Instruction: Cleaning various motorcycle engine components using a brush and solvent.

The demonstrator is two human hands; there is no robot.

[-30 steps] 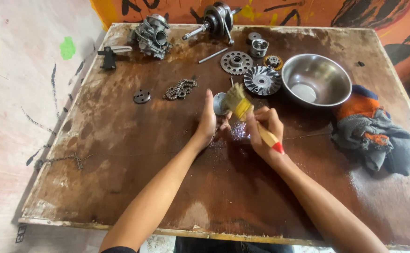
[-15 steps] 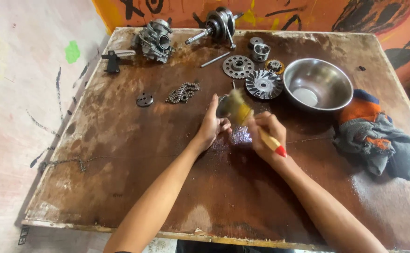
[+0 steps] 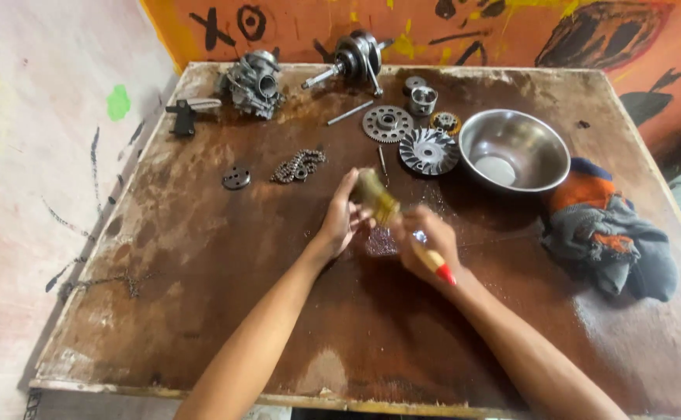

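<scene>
- The right hand (image 3: 426, 243) is closed around a paintbrush (image 3: 403, 225), fingers wrapped over the wooden handle, whose red end sticks out below the wrist; the bristles point up and left, toward the far side of the table (image 3: 200, 327).
- The left hand (image 3: 342, 219) has its fingers curled, with the tips up against the bristle end of the brush; whether it grasps a small part there I cannot tell, as the blur hides it.
- Both hands work over the middle of the table, above a wet, shiny patch of the brown top.
- Toward the right edge lies a heap of rags (image 3: 612, 233), grey with orange and blue.
- Beyond the hands sits a steel bowl (image 3: 514, 149), right of centre, with a finned metal disc (image 3: 429, 151) just beside its left side.
- Left of centre lie a short chain (image 3: 298, 166) and a small dark round plate (image 3: 236, 178).
- Farther back are a toothed gear (image 3: 387, 123), a thin rod (image 3: 350, 113) and a small metal cup (image 3: 423, 99).
- Along the far edge stand a crankshaft (image 3: 356, 58) and a carburettor (image 3: 253, 84), with a black bracket (image 3: 185, 115) near the far left corner.
- Behind the table is an orange wall (image 3: 465, 31) painted with black shapes; the grey wall on the left bears a green spot (image 3: 118, 102).
</scene>
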